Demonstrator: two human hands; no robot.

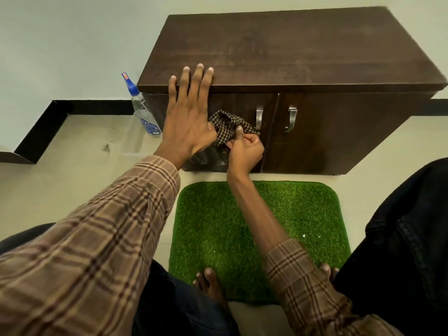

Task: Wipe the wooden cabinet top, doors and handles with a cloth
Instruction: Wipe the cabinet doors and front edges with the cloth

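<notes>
Green mat (303, 214) on pale floor (72, 185) fronts dark wooden cabinet (291, 49).

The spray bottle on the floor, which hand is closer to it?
Left. The left hand rests on the cabinet's front edge, just right of the spray bottle; the right hand grips the cloth farther right.

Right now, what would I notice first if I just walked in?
Probably the bright green grass mat on the floor, right before the dark wooden cabinet. Then the two hands: the left hand spread flat on the cabinet's front edge, and the right hand rubbing a checked cloth on the left door.
</notes>
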